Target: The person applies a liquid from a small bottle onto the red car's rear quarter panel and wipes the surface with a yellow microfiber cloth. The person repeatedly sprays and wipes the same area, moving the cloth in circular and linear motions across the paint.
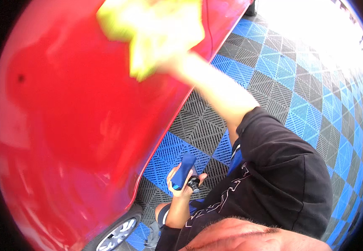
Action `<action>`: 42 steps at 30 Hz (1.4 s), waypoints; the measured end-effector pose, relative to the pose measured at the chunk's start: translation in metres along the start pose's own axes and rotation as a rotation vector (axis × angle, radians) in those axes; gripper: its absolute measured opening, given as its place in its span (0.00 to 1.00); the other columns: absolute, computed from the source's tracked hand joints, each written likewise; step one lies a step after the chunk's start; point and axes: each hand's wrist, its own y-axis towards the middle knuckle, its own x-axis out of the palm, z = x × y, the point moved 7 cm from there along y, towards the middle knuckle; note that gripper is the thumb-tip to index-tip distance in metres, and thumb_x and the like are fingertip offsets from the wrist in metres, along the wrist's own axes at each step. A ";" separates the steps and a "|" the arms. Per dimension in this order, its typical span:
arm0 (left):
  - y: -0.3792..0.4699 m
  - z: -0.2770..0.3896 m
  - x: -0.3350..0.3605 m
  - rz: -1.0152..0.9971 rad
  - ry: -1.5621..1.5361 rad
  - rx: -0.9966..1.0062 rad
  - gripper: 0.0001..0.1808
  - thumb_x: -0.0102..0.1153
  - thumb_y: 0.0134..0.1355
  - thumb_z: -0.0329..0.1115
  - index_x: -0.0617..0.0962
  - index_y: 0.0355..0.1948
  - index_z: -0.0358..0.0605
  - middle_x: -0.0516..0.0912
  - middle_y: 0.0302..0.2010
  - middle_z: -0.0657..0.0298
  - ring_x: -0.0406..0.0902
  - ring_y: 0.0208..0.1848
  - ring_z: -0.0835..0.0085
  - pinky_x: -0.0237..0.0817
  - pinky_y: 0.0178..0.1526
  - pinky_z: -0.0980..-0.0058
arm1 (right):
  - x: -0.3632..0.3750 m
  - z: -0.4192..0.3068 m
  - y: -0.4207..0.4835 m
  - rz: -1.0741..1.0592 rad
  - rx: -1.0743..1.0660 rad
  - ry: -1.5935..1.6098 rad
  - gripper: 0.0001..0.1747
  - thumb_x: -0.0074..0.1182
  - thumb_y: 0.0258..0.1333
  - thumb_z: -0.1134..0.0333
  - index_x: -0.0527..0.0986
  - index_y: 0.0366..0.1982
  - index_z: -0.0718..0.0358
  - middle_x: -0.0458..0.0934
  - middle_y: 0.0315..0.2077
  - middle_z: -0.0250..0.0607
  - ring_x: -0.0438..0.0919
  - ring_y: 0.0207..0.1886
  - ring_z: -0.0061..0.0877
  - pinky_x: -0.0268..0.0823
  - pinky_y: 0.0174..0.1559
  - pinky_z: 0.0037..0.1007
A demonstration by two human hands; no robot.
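Observation:
My right hand (172, 64), blurred, is on a bright yellow cloth (156, 28) over the red body panel of a car (75, 94); its fingers are largely hidden by the cloth. Lower in the view, beside the car's edge, my left hand (181, 188) is closed around a dark blue cloth with a zigzag edge (184, 171), folded over what seems to be an applicator block. The same hand holds a small bottle with a black cap (193, 184) between fingers and thumb.
A car wheel with silver spokes (117, 233) is at the lower left. Blue and grey slatted floor tiles (200, 122) run along the car's edge. A small dark spot (21, 78) shows on the red panel. Strong glare covers the upper right.

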 end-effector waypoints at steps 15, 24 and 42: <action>0.023 0.016 0.012 -0.065 0.037 0.019 0.34 0.82 0.48 0.52 0.82 0.52 0.50 0.85 0.45 0.53 0.85 0.38 0.54 0.80 0.41 0.59 | -0.022 0.162 -0.029 0.297 0.865 0.546 0.17 0.46 0.74 0.54 0.73 0.43 0.62 0.74 0.34 0.40 0.75 0.34 0.32 0.66 0.33 0.35; 0.035 0.022 -0.012 -0.276 0.150 -0.035 0.32 0.73 0.60 0.51 0.77 0.57 0.42 0.81 0.48 0.54 0.81 0.47 0.57 0.75 0.52 0.65 | -0.001 -0.028 -0.199 -0.286 -0.093 -0.578 0.38 0.49 0.65 0.67 0.57 0.75 0.67 0.49 0.77 0.55 0.48 0.81 0.44 0.32 0.79 0.47; 0.016 0.017 -0.012 0.091 0.345 0.417 0.37 0.61 0.65 0.62 0.69 0.50 0.35 0.80 0.28 0.50 0.78 0.22 0.61 0.77 0.27 0.69 | 0.007 -0.010 -0.318 -0.044 0.992 0.558 0.23 0.47 0.76 0.60 0.65 0.64 0.64 0.77 0.45 0.44 0.79 0.47 0.33 0.75 0.48 0.33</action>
